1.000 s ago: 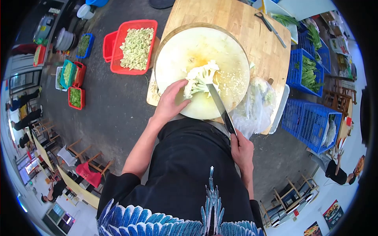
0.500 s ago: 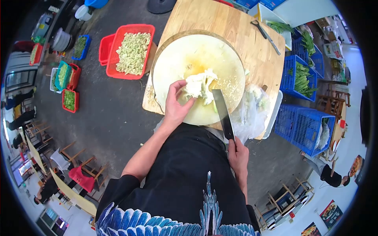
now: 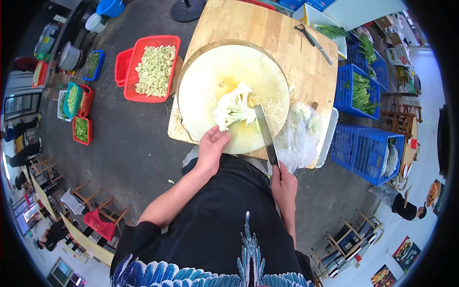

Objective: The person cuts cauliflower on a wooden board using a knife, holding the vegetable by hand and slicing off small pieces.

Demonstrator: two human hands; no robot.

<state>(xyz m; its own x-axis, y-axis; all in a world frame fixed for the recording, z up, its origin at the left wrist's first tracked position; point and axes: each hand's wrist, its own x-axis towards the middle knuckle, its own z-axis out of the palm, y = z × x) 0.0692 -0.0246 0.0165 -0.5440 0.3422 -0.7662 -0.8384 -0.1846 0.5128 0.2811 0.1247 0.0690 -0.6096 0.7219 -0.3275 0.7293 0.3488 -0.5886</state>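
A white cauliflower piece (image 3: 234, 107) lies on the round cutting board (image 3: 201, 71), with small crumbs to its right. My left hand (image 3: 213, 146) is at the board's near edge, its fingertips pinching the lower left end of the cauliflower. My right hand (image 3: 284, 185) is wrapped round the handle of a cleaver (image 3: 266, 134). The blade points up and left over the board, its tip just right of the cauliflower. A clear plastic bag (image 3: 300, 136) with pale contents sits right of the blade.
The board rests on a wooden table (image 3: 253, 21). A peeler (image 3: 306, 36) and a knife (image 3: 321, 49) lie at its upper right. A red basket (image 3: 155, 67) of cut florets stands left. Blue crates (image 3: 366, 153) stand right; a person (image 3: 404, 205) is at far right.
My left hand has moved down to the cauliflower's lower end, and the cauliflower now lies turned, with more of it exposed. The cleaver is still held beside it. The whole view has shifted slightly.
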